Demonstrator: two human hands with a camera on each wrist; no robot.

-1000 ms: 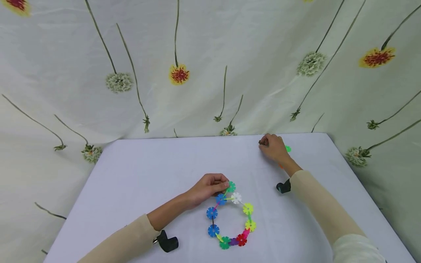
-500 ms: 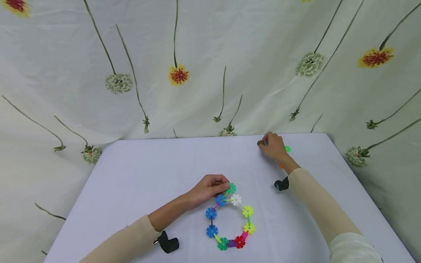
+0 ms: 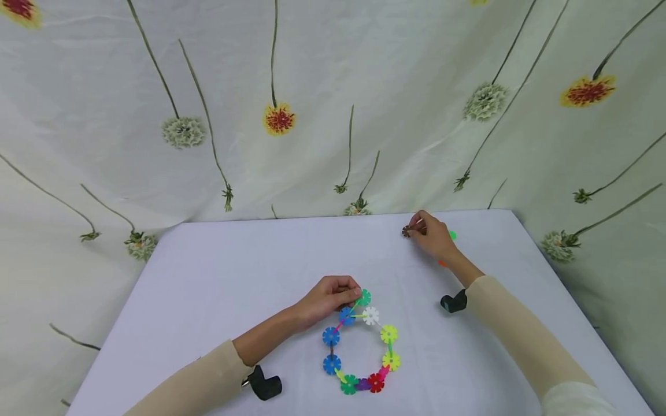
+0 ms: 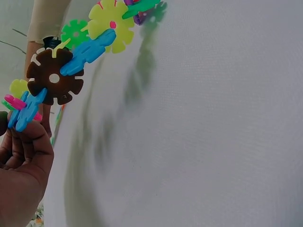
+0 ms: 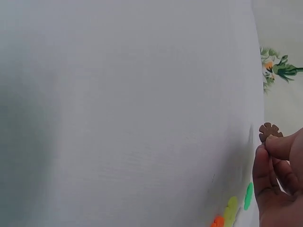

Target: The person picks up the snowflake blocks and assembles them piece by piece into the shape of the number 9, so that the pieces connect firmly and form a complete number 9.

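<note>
One brown, notched, plastic-looking disc point(image 3: 406, 231) sits between the pinching thumb and fingers of the right hand point(image 3: 429, 234) near the far edge of the white, cloth-like surface point(image 3: 218, 271), while the left hand point(image 3: 328, 299) pinches a green disc point(image 3: 365, 297) atop a multicolored ring point(image 3: 389, 334) of slotted, flower-shaped pieces.

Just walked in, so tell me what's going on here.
A person's left hand holds a ring of joined, colourful notched discs. The right hand pinches a brown disc near the far edge of the table, not joined to the ring. An orange piece and a green piece show near that hand.
</note>
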